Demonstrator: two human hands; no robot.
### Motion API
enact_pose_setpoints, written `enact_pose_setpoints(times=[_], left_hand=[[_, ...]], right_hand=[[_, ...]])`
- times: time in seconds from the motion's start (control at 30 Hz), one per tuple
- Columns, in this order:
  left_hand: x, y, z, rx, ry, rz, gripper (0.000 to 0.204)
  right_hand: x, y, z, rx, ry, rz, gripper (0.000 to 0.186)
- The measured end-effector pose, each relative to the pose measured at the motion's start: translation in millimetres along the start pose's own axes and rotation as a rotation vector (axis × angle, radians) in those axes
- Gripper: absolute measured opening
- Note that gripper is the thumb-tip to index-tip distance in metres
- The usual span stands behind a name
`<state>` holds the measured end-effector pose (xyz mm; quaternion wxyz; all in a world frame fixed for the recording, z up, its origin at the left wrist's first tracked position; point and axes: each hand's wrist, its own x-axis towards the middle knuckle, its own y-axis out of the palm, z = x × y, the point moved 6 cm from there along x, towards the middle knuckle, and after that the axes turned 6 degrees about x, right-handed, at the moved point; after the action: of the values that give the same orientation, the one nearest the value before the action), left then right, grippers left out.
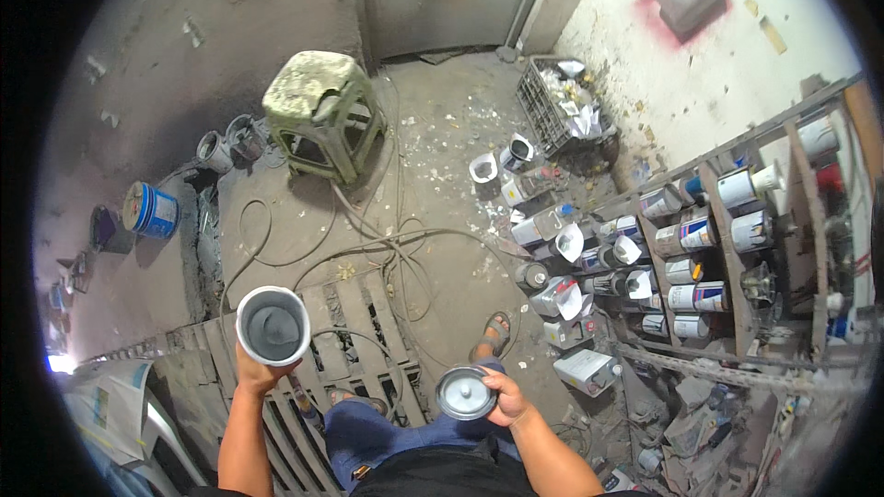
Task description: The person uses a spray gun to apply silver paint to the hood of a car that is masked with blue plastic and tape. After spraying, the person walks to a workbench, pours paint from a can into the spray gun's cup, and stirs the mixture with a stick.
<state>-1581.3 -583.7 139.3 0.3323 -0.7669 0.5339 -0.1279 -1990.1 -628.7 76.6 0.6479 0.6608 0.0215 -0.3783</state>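
My left hand [262,370] is wrapped round a white cup [242,320], held upright with its open top toward me. Grey liquid like paint [274,332] lies inside it. Lower and to the right, my right hand [505,398] grips the edge of a round grey lid [465,393] with a raised knob in its middle. The lid is held in front of my blue trousers [405,442], apart from the cup. Part of the fingers of both hands is hidden behind what they hold.
Paint cans [697,296] crowd a shelf [714,207] on the right. A stained green stool [322,110] stands ahead, hoses [396,241] looping over the floor. Beneath me is a slatted pallet [359,313]. A filled crate [539,110] sits by the far wall; a blue bucket [152,212] is left.
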Motion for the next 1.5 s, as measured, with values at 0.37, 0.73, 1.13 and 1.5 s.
enact_pose_setpoints(times=[0.37, 0.73, 1.13, 1.5], left_hand=[[158, 340, -189, 0.065, 0.242, 0.356, 0.107], [236, 637, -220, 0.434, 0.334, 0.646, 0.102], [231, 762, -230, 1.039, 0.542, 0.615, 0.097], [229, 781, -255, 1.213, 0.615, 0.636, 0.097]], right_hand=[[-39, -188, 139, 0.459, -0.175, -0.138, 0.044], [-7, -295, 110, 0.761, -0.423, -0.130, 0.042], [4, -317, 52, 1.040, -0.493, -0.181, 0.048], [3, -333, 45, 0.993, -0.483, -0.308, 0.048]])
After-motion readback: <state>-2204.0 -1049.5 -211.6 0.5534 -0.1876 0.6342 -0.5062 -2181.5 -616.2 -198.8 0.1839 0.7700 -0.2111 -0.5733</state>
